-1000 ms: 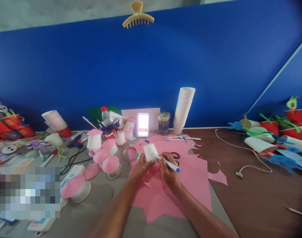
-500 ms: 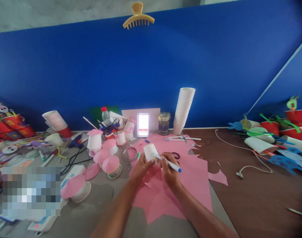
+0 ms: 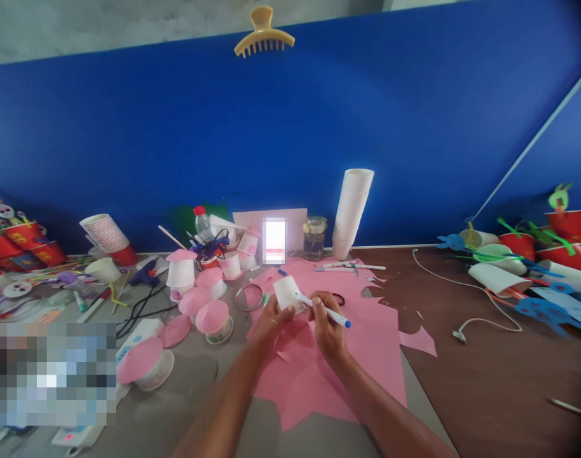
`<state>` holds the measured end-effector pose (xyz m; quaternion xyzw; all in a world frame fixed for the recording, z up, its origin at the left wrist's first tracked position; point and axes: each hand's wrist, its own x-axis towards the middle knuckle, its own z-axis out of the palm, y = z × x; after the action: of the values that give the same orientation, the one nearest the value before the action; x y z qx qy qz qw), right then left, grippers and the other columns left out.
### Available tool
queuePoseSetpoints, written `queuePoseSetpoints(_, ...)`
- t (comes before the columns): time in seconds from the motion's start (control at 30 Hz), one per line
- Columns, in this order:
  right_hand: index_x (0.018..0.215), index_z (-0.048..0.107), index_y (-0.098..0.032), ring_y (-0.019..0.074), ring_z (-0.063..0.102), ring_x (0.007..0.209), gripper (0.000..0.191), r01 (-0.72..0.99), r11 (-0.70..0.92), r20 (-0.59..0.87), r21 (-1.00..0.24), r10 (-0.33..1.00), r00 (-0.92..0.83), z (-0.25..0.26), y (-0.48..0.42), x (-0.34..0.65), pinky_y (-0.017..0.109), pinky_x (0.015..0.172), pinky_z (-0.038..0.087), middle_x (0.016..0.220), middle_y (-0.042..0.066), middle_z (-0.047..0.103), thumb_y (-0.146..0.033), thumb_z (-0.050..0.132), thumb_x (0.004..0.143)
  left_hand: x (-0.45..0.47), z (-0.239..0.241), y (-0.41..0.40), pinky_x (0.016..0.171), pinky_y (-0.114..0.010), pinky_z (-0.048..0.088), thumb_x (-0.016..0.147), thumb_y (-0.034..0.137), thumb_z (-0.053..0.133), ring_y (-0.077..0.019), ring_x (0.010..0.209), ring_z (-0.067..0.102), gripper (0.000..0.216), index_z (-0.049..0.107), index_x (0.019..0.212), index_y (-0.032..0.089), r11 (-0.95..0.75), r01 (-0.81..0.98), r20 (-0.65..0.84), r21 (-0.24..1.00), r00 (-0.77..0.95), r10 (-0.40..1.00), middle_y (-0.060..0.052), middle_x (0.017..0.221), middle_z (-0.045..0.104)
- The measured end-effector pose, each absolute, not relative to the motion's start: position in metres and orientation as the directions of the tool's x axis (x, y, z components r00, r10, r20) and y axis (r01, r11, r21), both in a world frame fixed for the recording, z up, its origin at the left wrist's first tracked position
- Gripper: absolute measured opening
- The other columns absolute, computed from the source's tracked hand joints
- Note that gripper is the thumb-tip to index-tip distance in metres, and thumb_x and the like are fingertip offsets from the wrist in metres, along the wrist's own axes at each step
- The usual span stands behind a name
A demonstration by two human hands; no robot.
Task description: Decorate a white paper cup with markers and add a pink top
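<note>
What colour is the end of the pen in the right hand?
Blue, on a white pen; the head view shows it.

Found no legible text, brand or number anywhere. Yellow markings on stacked red paper cups [image 3: 21, 238] at far left, too small to read. Label on small clear plastic bottle with red cap [image 3: 203, 224], blurred. Glowing white rectangular screen [image 3: 274, 240], washed out.

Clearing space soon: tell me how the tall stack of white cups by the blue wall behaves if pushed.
The stack of white cups leans, so a push near its top would probably topple it. They look thin and disposable, so likely light and easily crushed.
</note>
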<state>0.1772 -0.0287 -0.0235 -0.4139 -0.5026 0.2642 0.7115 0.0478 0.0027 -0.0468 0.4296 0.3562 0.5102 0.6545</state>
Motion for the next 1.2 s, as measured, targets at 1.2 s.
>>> queuePoseSetpoints(1.2,0.079,0.055,-0.021,0.0122,0.044,0.048,0.034,0.036,0.522,0.503,-0.852,0.797,0.333,-0.0201,-0.0281,0.1779,0.026,0.048,0.038,0.054,-0.005,0.048,-0.051,0.051,0.095,0.0475,-0.0491,0.0025,0.079,-0.03,0.045,0.069,0.04,0.084,-0.0173,0.085,0.058,0.046,0.063,0.104,0.019,0.135,-0.37,-0.043,0.919,0.245,0.969,-0.003,0.094,0.064)
